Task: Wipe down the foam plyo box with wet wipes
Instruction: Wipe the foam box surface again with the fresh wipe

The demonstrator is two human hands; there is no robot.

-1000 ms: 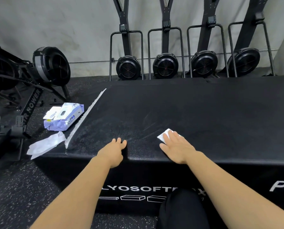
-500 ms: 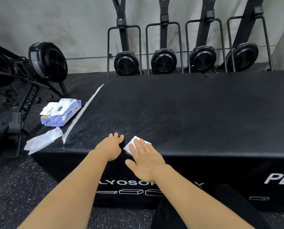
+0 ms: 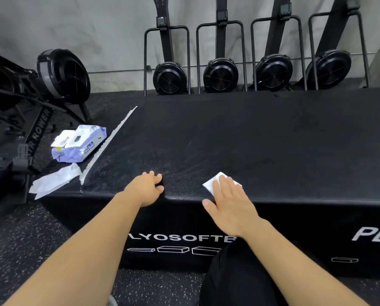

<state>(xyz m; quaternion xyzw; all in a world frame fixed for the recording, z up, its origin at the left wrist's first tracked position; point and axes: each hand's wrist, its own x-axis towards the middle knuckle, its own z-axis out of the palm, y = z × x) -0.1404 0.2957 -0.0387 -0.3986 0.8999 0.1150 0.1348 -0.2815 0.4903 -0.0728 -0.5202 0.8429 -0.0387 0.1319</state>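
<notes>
A low black foam plyo box (image 3: 251, 138) with white lettering on its front fills the middle of the view. My right hand (image 3: 229, 202) lies flat with straight fingers on a folded white wet wipe (image 3: 211, 183), pressing it onto the box top near the front edge. My left hand (image 3: 148, 189) rests on the front edge to the left of it, fingers loosely bent, holding nothing. A purple pack of wet wipes (image 3: 78, 144) lies on the floor left of the box, its lid open.
A used white wipe (image 3: 54, 181) lies on the floor by the box's left corner. A torn white strip (image 3: 109, 144) runs along the box's left edge. Several upright rowers (image 3: 220, 74) stand against the wall behind; another rower (image 3: 41, 89) sits at left.
My right hand slid the wipe left toward my left hand, then back to the right along the front edge. My left hand stayed in place.
</notes>
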